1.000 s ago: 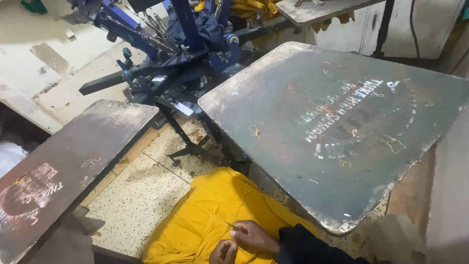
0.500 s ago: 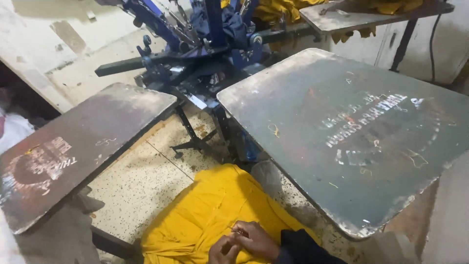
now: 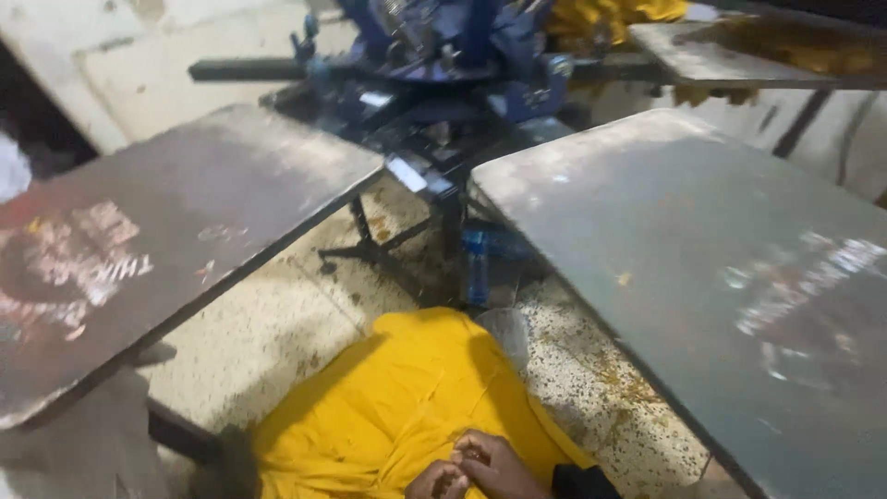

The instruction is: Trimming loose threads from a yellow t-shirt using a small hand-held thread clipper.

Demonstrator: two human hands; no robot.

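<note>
both hands, left hand (image 3: 436,481) and right hand (image 3: 490,462), are clenched on the yellow garment (image 3: 397,407) bunched on the floor (image 3: 268,323) at the near edge. it is not yet on either platen: left platen (image 3: 166,222), right platen (image 3: 702,259). beyond, the blue press hub (image 3: 443,55).

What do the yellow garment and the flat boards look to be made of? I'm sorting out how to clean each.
Yellow garment: soft cloth, matte, probably knit cotton; it folds and creases under both hands.
Left board and right board: rigid flat panels, dull grey, smeared with ink residue; metal or coated wood, I cannot tell which.
</note>
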